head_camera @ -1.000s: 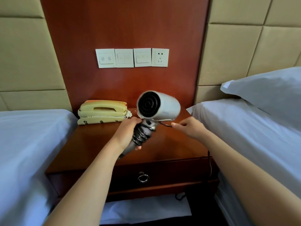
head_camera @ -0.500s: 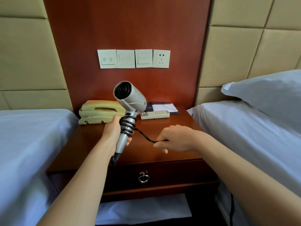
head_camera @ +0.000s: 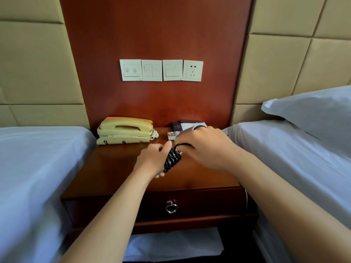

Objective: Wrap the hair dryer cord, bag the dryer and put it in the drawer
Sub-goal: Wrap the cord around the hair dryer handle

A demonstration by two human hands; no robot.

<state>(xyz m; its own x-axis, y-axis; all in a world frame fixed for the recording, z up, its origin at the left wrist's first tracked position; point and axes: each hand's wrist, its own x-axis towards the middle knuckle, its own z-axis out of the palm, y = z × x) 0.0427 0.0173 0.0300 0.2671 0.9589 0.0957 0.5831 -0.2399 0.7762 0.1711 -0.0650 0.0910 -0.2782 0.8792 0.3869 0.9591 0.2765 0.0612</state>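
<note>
Over the nightstand (head_camera: 117, 173) my left hand (head_camera: 152, 160) grips the hair dryer's handle, which is wound with several turns of black cord (head_camera: 171, 159). My right hand (head_camera: 206, 148) lies over the dryer's silver body (head_camera: 187, 130), hiding most of it, and holds the cord where a loop runs up from the coil. A stretch of cord (head_camera: 246, 198) hangs down past the nightstand's right edge. The drawer (head_camera: 205, 204) under the top is shut, with a metal ring pull (head_camera: 171, 208). No bag can be made out.
A yellowed telephone (head_camera: 125, 130) sits at the back left of the nightstand; a remote (head_camera: 172, 135) and a notepad folder (head_camera: 182, 125) lie at the back right. White beds flank it, with a pillow (head_camera: 313, 114) on the right. Switches and a socket (head_camera: 192, 70) are on the wall.
The dryer has swung from upright with its barrel up-left to low and pointing away to the right. My right hand moved from pulling the cord out sideways to over the dryer, near the coil.
</note>
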